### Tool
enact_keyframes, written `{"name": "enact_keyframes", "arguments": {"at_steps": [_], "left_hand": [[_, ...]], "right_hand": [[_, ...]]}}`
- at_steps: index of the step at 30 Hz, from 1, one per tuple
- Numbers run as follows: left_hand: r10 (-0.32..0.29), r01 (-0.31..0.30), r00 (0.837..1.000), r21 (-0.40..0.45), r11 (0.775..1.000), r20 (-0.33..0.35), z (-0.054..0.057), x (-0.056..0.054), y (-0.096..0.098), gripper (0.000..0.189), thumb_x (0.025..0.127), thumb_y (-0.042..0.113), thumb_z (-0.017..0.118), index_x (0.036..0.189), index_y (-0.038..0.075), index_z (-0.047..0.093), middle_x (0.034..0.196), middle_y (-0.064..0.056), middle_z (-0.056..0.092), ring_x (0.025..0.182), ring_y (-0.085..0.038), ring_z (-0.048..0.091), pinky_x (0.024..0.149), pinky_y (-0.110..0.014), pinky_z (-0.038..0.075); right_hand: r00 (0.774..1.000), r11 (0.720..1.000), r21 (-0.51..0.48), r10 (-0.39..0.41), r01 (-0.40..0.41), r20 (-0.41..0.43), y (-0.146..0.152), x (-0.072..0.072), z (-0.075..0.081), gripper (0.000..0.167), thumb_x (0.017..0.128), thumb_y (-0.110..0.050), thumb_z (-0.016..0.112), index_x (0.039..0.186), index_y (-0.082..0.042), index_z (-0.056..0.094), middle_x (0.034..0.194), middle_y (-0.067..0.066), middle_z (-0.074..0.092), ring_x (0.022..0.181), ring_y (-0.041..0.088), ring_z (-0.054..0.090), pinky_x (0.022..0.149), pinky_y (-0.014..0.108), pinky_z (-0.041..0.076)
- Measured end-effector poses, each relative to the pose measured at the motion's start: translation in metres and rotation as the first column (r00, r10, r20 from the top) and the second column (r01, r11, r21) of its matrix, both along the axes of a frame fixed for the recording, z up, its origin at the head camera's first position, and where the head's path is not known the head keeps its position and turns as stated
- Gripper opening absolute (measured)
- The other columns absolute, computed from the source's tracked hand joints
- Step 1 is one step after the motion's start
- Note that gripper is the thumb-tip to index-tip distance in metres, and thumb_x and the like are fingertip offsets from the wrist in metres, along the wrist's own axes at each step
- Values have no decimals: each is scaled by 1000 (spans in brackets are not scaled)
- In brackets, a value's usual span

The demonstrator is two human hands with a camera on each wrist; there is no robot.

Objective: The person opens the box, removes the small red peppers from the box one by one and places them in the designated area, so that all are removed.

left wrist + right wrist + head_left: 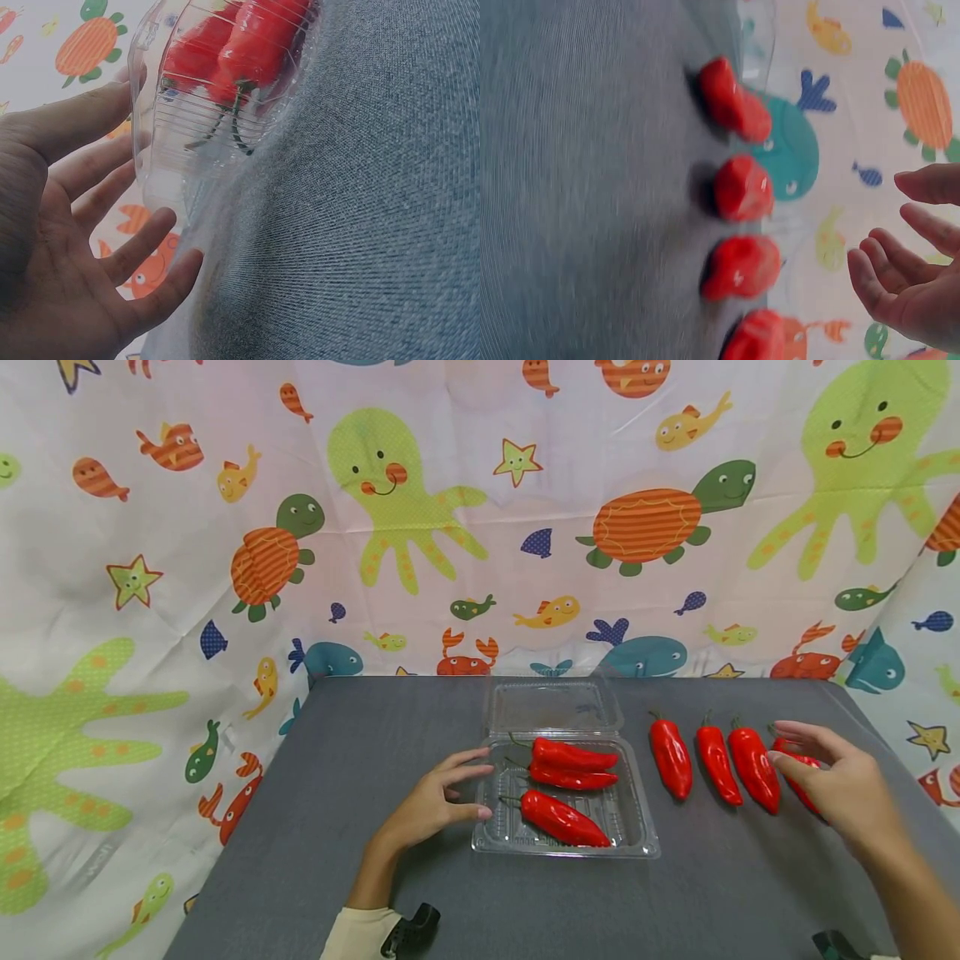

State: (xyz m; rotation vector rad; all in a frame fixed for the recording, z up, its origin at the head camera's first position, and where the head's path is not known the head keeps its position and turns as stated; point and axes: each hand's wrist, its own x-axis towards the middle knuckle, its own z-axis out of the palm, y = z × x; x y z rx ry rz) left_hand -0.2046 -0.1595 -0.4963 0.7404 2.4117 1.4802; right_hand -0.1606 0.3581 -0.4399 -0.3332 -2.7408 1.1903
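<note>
A clear plastic clamshell box [641,827] lies with its lid [551,706] folded back. Inside it are three red peppers; the nearest pepper [564,818] lies apart from the other two. At the box's left side is my left hand [438,802], thumb and fingers spread; in the left wrist view some fingers overlap the plastic, and I cannot tell if they touch. To the right of the box several red peppers [670,756] lie in a row. Over the rightmost pepper [798,777] hovers my right hand [847,781], fingers loosely bent, partly hiding it. The right wrist view shows that hand [915,277] holding nothing.
A grey cloth-covered table [300,827] bears everything. Behind it and along the sides hangs a white curtain [465,527] printed with sea animals. The folded-back lid reaches close to the table's back edge.
</note>
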Motion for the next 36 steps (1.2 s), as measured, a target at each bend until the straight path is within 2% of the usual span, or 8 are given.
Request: {"name": "enact_keyframes", "arguments": {"at_steps": [4, 8, 14, 18, 22, 27, 32, 36], "left_hand": [[2, -2, 1000, -9, 1000, 5, 0, 0, 0, 65, 91, 29, 85, 150, 13, 62, 167, 8, 41, 154, -23, 37, 108, -59, 45], [5, -5, 1000, -11, 1000, 5, 0, 0, 0, 65, 91, 29, 85, 150, 13, 62, 167, 8, 40, 154, -24, 37, 108, -59, 45], [9, -9, 1000, -14, 1000, 1, -1, 0, 0, 64, 92, 28, 84, 150, 13, 62, 167, 9, 40, 154, -24, 37, 108, -59, 45], [6, -6, 1000, -11, 1000, -2, -2, 0, 0, 64, 92, 28, 84, 150, 14, 62, 167, 9, 40, 154, -24, 37, 108, -59, 45], [5, -5, 1000, -8, 1000, -2, 0, 0, 1, 65, 92, 29, 85, 150, 13, 62, 167, 8, 41, 153, -24, 38, 108, -59, 45], [-1, 1, 1000, -10, 1000, 4, 0, 0, 1, 65, 91, 30, 85, 150, 13, 62, 167, 7, 41, 153, -23, 37, 108, -59, 45], [-1, 1, 1000, -5, 1000, -7, 0, 0, 0, 65, 91, 28, 84, 150, 12, 62, 168, 5, 41, 153, -24, 38, 108, -60, 45], [-6, 6, 1000, 1, 1000, -15, 0, 0, 0, 65, 91, 29, 84, 150, 12, 62, 168, 4, 41, 153, -24, 38, 107, -61, 46]], "right_hand": [[998, 999, 4, 53, -53, -36, -17, 3, 5, 63, 106, -41, 63, 157, -7, 49, 146, 27, 56, 112, 11, 49, 68, 13, 49], [994, 995, -7, 98, -98, -51, -35, 7, 11, 61, 106, -41, 65, 156, -10, 51, 146, 24, 58, 115, 9, 49, 70, 11, 48], [979, 984, -36, 170, -175, -110, -59, 11, 16, 57, 104, -35, 68, 153, -10, 54, 142, 22, 60, 105, -12, 49, 71, 14, 55], [966, 974, -45, 212, -220, -150, -71, 14, 19, 56, 102, -33, 72, 151, -10, 56, 140, 20, 62, 106, -13, 52, 73, 15, 56], [959, 964, -85, 239, -253, -149, -83, 18, 19, 55, 103, -32, 72, 152, -13, 56, 141, 17, 62, 109, -7, 56, 71, 23, 60], [952, 950, -125, 268, -287, -148, -100, 21, 19, 54, 102, -30, 73, 152, -16, 57, 141, 13, 62, 114, -1, 56, 77, 19, 59], [934, 923, -174, 317, -345, -167, -116, 23, 18, 54, 101, -24, 75, 151, -13, 57, 141, 15, 63, 113, -5, 58, 80, 18, 58], [915, 900, -184, 366, -394, -172, -126, 24, 16, 53, 100, -22, 76, 149, -14, 58, 140, 13, 64, 117, 2, 61, 83, 20, 59]]}}
